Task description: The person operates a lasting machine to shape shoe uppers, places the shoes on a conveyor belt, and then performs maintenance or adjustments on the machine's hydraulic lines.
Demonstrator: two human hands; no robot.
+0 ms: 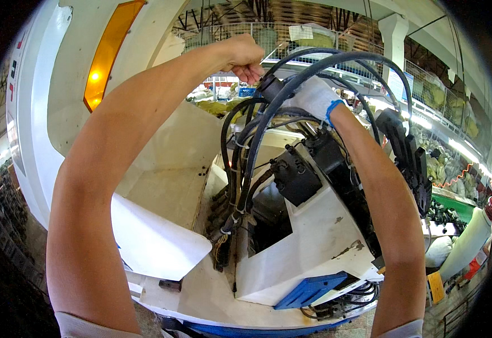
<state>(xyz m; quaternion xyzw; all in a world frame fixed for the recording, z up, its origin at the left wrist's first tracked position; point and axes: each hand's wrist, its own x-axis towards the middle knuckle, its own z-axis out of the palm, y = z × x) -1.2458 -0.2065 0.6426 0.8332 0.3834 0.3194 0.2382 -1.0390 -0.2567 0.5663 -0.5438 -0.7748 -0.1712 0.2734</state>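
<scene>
My left hand, bare, is raised at the top middle with its fingers curled in. Whatever those fingers hold, if anything, is too small to make out. Just below them is a black cylindrical part, its end facing my left hand. My right hand, in a white knit glove with a blue cuff, is closed around this part from the right. A thick black hose arches in front of the glove and hides some of its fingers. Below both hands stand black machine blocks with more hoses and cables.
White machine panels surround the opening, one with an orange translucent window. A blue plate lies at the lower middle. On the right are black fittings and a green bench with dark parts. Mesh railings run behind.
</scene>
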